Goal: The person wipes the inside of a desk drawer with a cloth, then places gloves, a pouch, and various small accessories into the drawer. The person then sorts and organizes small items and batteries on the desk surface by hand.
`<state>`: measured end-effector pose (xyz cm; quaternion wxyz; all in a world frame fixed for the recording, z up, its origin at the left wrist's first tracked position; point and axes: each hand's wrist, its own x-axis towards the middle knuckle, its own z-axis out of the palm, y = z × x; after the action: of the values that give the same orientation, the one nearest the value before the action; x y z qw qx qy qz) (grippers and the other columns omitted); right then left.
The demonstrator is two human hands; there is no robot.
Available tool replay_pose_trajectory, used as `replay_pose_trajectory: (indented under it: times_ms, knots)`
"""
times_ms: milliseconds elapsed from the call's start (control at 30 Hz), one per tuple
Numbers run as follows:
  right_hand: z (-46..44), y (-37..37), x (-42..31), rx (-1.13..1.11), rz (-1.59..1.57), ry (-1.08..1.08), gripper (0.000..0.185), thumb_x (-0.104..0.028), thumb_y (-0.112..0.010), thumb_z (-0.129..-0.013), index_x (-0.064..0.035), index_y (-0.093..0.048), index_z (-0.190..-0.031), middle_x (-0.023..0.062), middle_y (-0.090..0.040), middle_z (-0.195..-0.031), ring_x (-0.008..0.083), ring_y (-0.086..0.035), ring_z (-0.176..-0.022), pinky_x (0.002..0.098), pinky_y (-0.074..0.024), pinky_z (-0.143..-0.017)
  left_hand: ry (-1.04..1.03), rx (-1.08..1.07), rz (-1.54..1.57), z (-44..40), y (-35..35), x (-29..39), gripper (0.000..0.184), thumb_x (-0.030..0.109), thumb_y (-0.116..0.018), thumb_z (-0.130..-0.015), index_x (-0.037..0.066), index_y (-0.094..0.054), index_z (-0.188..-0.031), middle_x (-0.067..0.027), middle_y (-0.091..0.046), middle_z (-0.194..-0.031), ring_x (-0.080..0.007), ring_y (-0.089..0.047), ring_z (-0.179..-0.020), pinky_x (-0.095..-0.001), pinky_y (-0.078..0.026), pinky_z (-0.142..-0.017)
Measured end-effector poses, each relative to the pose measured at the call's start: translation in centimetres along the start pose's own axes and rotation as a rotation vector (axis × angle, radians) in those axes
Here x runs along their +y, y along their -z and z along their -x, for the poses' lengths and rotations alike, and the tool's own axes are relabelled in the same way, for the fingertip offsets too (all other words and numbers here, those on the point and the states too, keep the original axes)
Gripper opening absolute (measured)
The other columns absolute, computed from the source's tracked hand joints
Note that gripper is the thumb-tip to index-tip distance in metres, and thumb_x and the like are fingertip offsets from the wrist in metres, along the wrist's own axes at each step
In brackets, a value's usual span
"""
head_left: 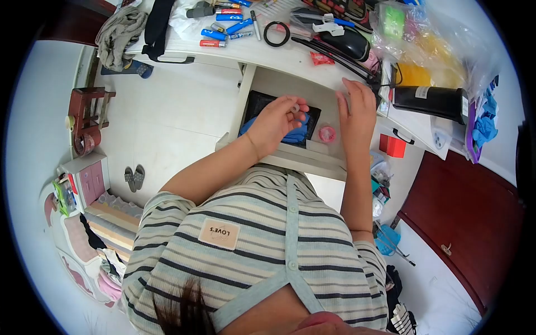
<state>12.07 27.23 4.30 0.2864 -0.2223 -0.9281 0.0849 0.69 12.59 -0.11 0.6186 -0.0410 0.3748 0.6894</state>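
Note:
My left hand (274, 124) is over the open drawer (254, 159), fingers curled round a small whitish roll-like piece (295, 108) whose exact kind I cannot make out. My right hand (358, 109) is above the drawer's right side, near the desk edge, its fingers apart and holding nothing. Inside the drawer lie a black tray (258, 99) and a folded blue cloth (296, 134), partly hidden by my left hand. To the right of them sits a round pink item (327, 133).
Batteries (229, 17), a black ring (276, 34), a red packet (322, 58) and a black mouse (347, 44) crowd the white desktop (251, 53). A black box (430, 103) and plastic bags (430, 50) stand at right. A wooden stool (86, 111) is on the left.

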Motion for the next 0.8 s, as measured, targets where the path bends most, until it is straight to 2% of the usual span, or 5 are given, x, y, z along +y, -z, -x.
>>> replay_pose_trajectory:
  times_ms: [67,300,400,467,800]
  knots:
    - [0.5,-0.3,0.9,-0.042,-0.081,-0.161,0.022,-0.007,-0.07,-0.078,-0.0044,-0.065,-0.099,0.0114,-0.061,-0.097,0.0298,-0.058,-0.09,0.0372,-0.0484,-0.078,-0.001,-0.015,0.012,-0.2,0.2,0.0,0.02,0.02,-0.047,-0.098,0.005,-0.057,-0.107,-0.0047,-0.059,-0.097,-0.0123,-0.055,-0.084,-0.0252,-0.045,-0.075]
    - [1.2,-0.2,0.3,0.002,-0.138,-0.076,0.017,-0.004,-0.069,-0.078,-0.004,-0.066,-0.095,0.0116,-0.061,-0.095,0.0293,-0.059,-0.087,0.0375,-0.0488,-0.076,-0.096,0.075,-0.011,0.1,1.8,1.1,0.016,0.013,-0.049,-0.097,0.004,-0.057,-0.108,-0.0027,-0.059,-0.096,-0.0112,-0.054,-0.083,-0.024,-0.045,-0.075]
    - [3.0,-0.8,-0.1,-0.131,-0.208,-0.119,0.015,-0.004,-0.067,-0.08,-0.0041,-0.064,-0.094,0.0114,-0.06,-0.095,0.0299,-0.06,-0.087,0.0381,-0.0495,-0.075,-0.16,0.087,-0.033,1.8,2.8,3.0,0.017,0.011,-0.048,-0.097,0.004,-0.056,-0.11,-0.0013,-0.057,-0.095,-0.0089,-0.052,-0.081,-0.0224,-0.044,-0.073]
    - [3.4,-2.1,-0.4,-0.426,-0.271,-0.037,0.015,-0.005,-0.064,-0.081,-0.0048,-0.063,-0.096,0.0116,-0.061,-0.096,0.0307,-0.061,-0.091,0.0384,-0.0507,-0.076,-0.179,0.111,-0.054,3.1,2.7,3.6,0.018,0.011,-0.047,-0.097,0.004,-0.056,-0.112,-0.0004,-0.055,-0.093,-0.0074,-0.049,-0.077,-0.0212,-0.043,-0.07]
    - [2.2,-10.6,2.8,-0.65,-0.127,0.13,0.022,-0.004,-0.058,-0.079,-0.0054,-0.061,-0.1,0.012,-0.059,-0.101,0.032,-0.06,-0.094,0.0397,-0.0495,-0.077,-0.101,0.063,0.009,3.4,2.3,0.4,0.018,0.013,-0.048,-0.098,0.005,-0.056,-0.111,0.0003,-0.052,-0.09,-0.0088,-0.047,-0.075,-0.0227,-0.04,-0.067]
